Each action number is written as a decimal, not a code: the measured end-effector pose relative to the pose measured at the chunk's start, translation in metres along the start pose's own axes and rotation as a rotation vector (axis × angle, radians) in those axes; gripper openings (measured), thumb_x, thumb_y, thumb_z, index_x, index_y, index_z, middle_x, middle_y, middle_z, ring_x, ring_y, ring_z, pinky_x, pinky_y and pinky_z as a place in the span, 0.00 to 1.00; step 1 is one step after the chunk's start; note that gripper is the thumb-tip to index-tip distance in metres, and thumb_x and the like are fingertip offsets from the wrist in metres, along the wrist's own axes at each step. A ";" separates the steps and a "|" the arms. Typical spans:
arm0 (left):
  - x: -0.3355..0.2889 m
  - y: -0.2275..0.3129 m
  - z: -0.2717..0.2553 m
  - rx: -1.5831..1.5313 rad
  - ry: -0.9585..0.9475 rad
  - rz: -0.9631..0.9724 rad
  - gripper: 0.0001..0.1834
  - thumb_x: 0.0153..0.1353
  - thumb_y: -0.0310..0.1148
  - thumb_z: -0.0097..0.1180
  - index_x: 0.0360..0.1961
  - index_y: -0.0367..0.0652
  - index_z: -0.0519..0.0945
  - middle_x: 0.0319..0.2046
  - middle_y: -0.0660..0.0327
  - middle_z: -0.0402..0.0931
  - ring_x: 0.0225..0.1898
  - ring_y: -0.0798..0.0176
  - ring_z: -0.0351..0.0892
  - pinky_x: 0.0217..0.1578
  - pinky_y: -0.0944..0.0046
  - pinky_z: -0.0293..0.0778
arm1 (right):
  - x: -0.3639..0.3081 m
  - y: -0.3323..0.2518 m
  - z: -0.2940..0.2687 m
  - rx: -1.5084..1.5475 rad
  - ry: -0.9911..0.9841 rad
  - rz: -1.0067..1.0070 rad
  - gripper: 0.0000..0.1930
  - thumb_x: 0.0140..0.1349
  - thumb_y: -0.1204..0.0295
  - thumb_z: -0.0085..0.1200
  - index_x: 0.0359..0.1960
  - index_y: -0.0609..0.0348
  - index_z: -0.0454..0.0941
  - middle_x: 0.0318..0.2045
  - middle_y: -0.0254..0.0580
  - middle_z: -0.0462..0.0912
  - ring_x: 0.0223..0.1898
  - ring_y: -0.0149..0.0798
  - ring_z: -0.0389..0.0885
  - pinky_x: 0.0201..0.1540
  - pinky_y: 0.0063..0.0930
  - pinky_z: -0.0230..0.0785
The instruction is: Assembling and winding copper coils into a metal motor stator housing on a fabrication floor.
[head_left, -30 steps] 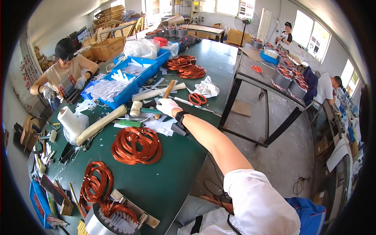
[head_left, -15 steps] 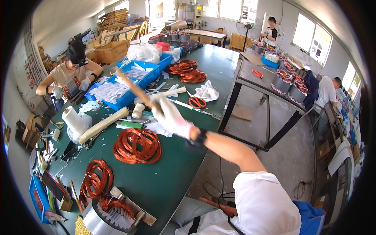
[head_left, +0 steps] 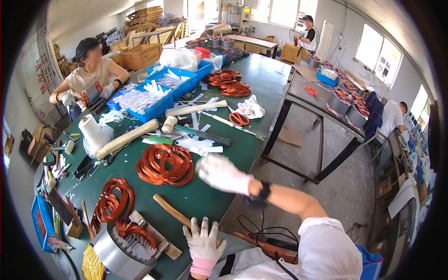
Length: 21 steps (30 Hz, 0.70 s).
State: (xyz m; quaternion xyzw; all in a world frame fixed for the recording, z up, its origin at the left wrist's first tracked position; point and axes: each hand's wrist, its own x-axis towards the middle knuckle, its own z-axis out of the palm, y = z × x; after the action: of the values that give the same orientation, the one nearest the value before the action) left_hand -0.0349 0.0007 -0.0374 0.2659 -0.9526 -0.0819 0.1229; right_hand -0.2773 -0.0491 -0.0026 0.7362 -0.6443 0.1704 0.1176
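Note:
My left hand (head_left: 204, 242), in a white glove, lies at the near table edge with its fingers spread over a wooden stick (head_left: 170, 210). The stick slants out from under the fingers toward the far left. Over the table edge hangs my gloved right hand (head_left: 223, 173), smeared by motion; its fingers are unclear, and nothing shows in it. A coil of copper wire (head_left: 164, 164) lies left of it. Nearer, a grey metal stator core (head_left: 122, 254) has white liners in its slots, with copper wire (head_left: 135, 233) running in from another coil (head_left: 113, 200).
Beyond the coils lie a mallet (head_left: 200, 134), a pale wooden roller (head_left: 128, 138), red-handled scissors (head_left: 239, 120) and blue bins (head_left: 144, 112) of white strips. A co-worker (head_left: 91, 70) holds a stator at the left. A second table (head_left: 298, 93) with wound stators stands at the right.
My right hand has let go of the wooden stick and drawn back toward me. The stick is now low by the stator core, with my left hand, newly in view, on it.

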 end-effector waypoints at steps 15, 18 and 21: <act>-0.006 -0.011 0.009 0.007 0.253 0.241 0.12 0.47 0.30 0.55 0.36 0.47 0.71 0.46 0.56 0.71 0.53 0.48 0.69 0.51 0.42 0.65 | 0.094 0.114 0.055 -0.138 -0.071 0.452 0.14 0.53 0.69 0.52 0.42 0.54 0.71 0.38 0.49 0.77 0.41 0.50 0.79 0.39 0.46 0.72; -0.015 -0.008 0.006 -0.040 0.291 0.317 0.12 0.44 0.31 0.57 0.34 0.49 0.75 0.45 0.61 0.73 0.53 0.55 0.70 0.51 0.49 0.67 | 0.100 0.112 0.028 -0.142 -0.078 0.377 0.14 0.54 0.65 0.54 0.42 0.53 0.72 0.35 0.48 0.79 0.39 0.48 0.80 0.38 0.44 0.72; -0.020 -0.009 0.013 -0.118 0.382 0.299 0.13 0.44 0.31 0.57 0.35 0.50 0.76 0.46 0.62 0.73 0.53 0.56 0.70 0.53 0.47 0.66 | 0.077 0.104 0.006 0.209 0.029 0.241 0.21 0.56 0.59 0.53 0.49 0.57 0.71 0.37 0.58 0.79 0.40 0.57 0.78 0.44 0.46 0.69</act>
State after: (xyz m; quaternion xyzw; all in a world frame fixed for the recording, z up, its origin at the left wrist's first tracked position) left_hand -0.0172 0.0052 -0.0553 0.1251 -0.9345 -0.0664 0.3267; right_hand -0.3711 -0.1362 0.0177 0.6593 -0.7050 0.2600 0.0281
